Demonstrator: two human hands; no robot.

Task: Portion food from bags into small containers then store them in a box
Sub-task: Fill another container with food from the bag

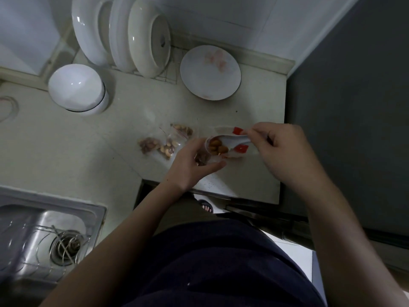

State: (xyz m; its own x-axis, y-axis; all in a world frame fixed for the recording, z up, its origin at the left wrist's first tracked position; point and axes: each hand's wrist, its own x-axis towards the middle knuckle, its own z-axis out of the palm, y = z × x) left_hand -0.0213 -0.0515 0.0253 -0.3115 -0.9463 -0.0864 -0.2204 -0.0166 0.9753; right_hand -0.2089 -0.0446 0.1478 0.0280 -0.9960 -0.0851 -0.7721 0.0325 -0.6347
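Observation:
My right hand pinches the handle of a white spoon whose bowl carries several orange-brown nuts. The spoon's bowl hovers over a small clear bag that my left hand holds open from below, some nuts showing inside it. Under the spoon lies a clear box with red clips on the pale counter. Three small clear bags filled with nuts lie to the left of my left hand.
A white plate with pink marks lies at the back. Large white dishes stand in a rack behind it, a white domed pot at the left. A steel sink is at the lower left, a dark fridge on the right.

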